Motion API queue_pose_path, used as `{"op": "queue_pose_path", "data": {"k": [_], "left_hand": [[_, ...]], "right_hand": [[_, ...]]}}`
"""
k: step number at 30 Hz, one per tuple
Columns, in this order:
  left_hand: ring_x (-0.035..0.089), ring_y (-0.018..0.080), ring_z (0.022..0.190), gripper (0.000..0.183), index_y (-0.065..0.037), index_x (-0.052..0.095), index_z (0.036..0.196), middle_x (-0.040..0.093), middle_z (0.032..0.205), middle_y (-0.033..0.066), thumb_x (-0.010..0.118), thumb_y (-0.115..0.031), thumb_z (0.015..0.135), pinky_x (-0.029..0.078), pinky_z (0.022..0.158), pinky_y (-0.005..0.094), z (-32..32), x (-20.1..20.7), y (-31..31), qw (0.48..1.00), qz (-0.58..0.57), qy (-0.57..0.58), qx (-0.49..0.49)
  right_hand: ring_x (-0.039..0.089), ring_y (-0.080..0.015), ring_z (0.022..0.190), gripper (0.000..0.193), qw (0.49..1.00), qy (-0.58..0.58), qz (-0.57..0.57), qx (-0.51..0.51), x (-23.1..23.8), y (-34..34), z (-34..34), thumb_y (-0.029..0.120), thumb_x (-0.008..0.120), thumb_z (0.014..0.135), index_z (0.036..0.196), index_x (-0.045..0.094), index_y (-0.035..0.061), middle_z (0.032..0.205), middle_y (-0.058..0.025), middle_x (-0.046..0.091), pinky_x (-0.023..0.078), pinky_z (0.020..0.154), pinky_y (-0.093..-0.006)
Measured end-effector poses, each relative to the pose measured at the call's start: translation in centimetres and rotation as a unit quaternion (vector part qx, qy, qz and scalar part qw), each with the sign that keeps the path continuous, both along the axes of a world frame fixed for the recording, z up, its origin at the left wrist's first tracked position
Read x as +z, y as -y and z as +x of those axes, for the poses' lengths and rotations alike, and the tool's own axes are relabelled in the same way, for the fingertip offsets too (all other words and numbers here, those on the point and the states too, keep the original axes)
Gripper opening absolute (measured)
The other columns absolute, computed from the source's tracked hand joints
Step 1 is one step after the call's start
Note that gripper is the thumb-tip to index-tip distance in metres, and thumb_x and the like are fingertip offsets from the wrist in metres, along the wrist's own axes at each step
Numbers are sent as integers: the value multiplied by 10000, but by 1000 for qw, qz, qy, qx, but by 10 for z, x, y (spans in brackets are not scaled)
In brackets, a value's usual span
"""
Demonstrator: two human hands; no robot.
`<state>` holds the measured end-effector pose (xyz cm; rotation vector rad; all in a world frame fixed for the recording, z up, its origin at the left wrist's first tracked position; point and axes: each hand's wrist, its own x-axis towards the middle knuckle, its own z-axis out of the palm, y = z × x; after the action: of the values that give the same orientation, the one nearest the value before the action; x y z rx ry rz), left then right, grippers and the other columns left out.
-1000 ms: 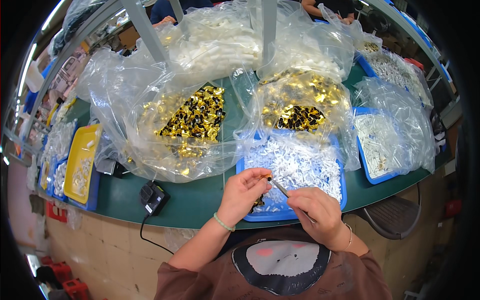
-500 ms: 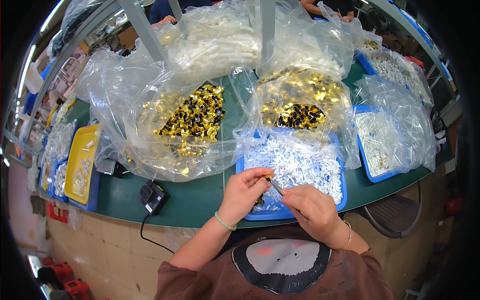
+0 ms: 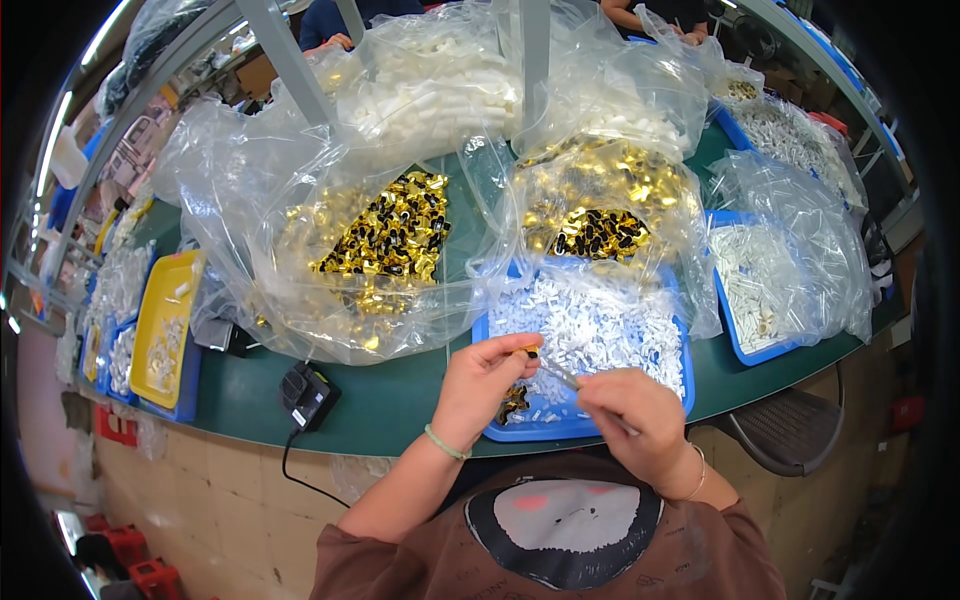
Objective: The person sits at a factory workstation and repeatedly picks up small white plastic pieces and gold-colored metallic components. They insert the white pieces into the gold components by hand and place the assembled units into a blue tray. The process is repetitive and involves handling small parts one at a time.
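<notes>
Gold-coloured at the fingertips: pinches a small gold piece (image 3: pixel 527 352) between thumb and fingers of the left hand (image 3: pixel 482 378), above the left part of a blue tray (image 3: pixel 560 431). Grips a slim metal tool (image 3: pixel 560 374) in the right hand (image 3: pixel 640 418), tip pointed toward the gold piece and close to it; cannot tell whether touching. Just below the left hand, a few gold-and-black parts (image 3: pixel 514 403) in that same tray, beside a spread of small white parts (image 3: pixel 625 345).

Wears a brown shirt (image 3: pixel 400 550) with a pale printed figure outlined in black, and faint small lettering around it. On a black device (image 3: pixel 310 398) to the left, corded, a small pale label, too small to read.

Underneath, a green bench (image 3: pixel 400 395), front edge curving. On it, clear plastic bags (image 3: pixel 230 240) of gold-and-black parts; farther back, bags of white parts (image 3: pixel 430 95). At far left, a yellow tray (image 3: pixel 175 268); at right, a second blue tray (image 3: pixel 768 354), partly under plastic. Above, grey metal posts (image 3: pixel 537 70). Below, a pale tiled floor (image 3: pixel 220 490) and a dark chair (image 3: pixel 785 430). Beyond the bench, a person in dark blue (image 3: pixel 325 20), partly visible.
</notes>
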<state>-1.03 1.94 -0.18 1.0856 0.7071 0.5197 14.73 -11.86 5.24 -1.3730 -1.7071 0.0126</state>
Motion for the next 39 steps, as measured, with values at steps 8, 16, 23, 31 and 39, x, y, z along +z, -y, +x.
{"op": "queue_pose_path", "data": {"k": [8, 16, 23, 31, 39], "left_hand": [[607, 182, 1190, 388, 51, 570, 1314, 617, 1312, 109, 622, 7, 931, 474, 1004, 268, -4, 2, -5, 998, -6, 48, -32], [634, 160, 1118, 368, 45, 572, 1315, 637, 1273, 104, 610, -21, 955, 503, 940, 255, -2, -5, 1, 998, 40, 18, -37], [584, 74, 921, 285, 14, 635, 1234, 661, 1115, 42, 629, -84, 967, 473, 811, 219, -7, -3, -3, 993, 115, 39, 13], [585, 73, 907, 297, -44, 633, 1259, 646, 1056, 8, 615, -175, 992, 491, 850, 236, -7, -4, -5, 994, -73, 85, 4], [619, 111, 949, 324, -30, 561, 1313, 653, 1081, 53, 558, -169, 1021, 528, 871, 264, -7, -1, -7, 981, -148, 126, -16]], "right_hand": [[659, -329, 843, 273, 994, -44, 59, -75, -2, -16, 11, -86, 689, 742, 982, 648, 36, 900, -121, 644, 534, 712, -370], [625, -264, 673, 349, 992, 34, -120, -19, -21, -30, -2, -64, 640, 728, 1053, 670, 60, 809, -100, 596, 505, 591, -353], [648, -282, 714, 225, 983, 48, -173, -27, -23, -25, 22, 55, 703, 765, 983, 661, 92, 848, -74, 617, 525, 608, -377], [658, -296, 752, 116, 955, 87, -281, 21, -36, -27, 11, 95, 727, 786, 888, 674, 77, 844, -84, 621, 535, 654, -390], [656, -295, 779, 106, 947, 119, -299, 9, -45, -32, 13, 87, 715, 795, 891, 677, 69, 854, -85, 619, 537, 674, -386]]}}
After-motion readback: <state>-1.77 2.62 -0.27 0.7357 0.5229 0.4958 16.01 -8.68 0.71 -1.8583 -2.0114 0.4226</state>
